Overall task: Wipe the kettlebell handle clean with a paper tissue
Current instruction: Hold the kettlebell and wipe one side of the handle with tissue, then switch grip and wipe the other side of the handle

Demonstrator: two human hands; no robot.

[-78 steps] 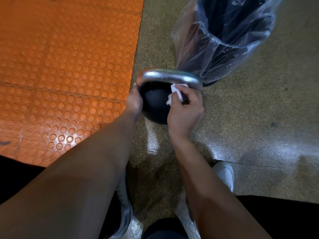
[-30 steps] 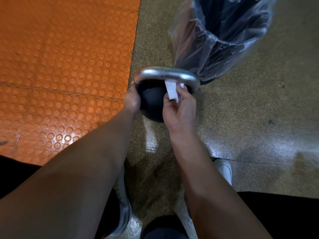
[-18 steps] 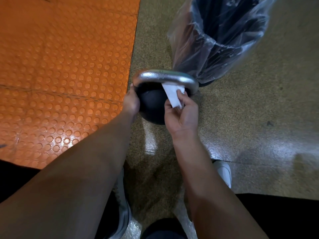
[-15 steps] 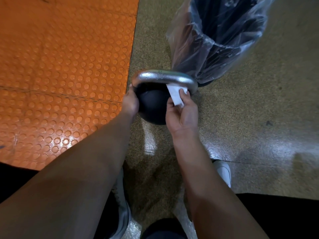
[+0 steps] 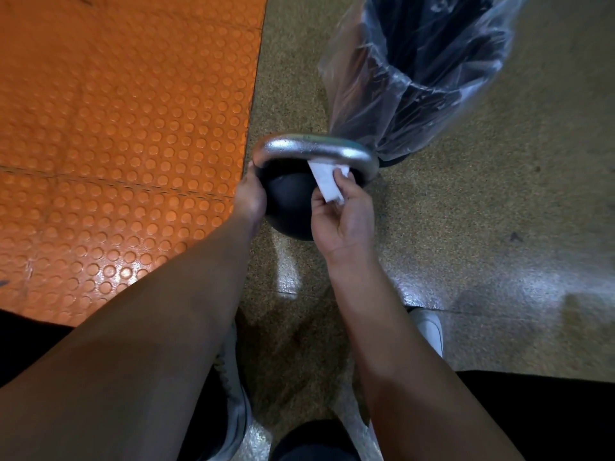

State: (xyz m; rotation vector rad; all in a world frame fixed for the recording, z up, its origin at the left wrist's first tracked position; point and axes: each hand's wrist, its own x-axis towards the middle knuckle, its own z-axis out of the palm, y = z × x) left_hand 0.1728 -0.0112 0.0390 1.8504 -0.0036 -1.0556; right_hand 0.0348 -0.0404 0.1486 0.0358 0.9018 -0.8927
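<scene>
Speckled floor (image 5: 466, 227) | left hand (image 5: 249, 197) steadies kettlebell (image 5: 289, 207) | right hand (image 5: 346, 214) pinches tissue (image 5: 324, 181)
</scene>
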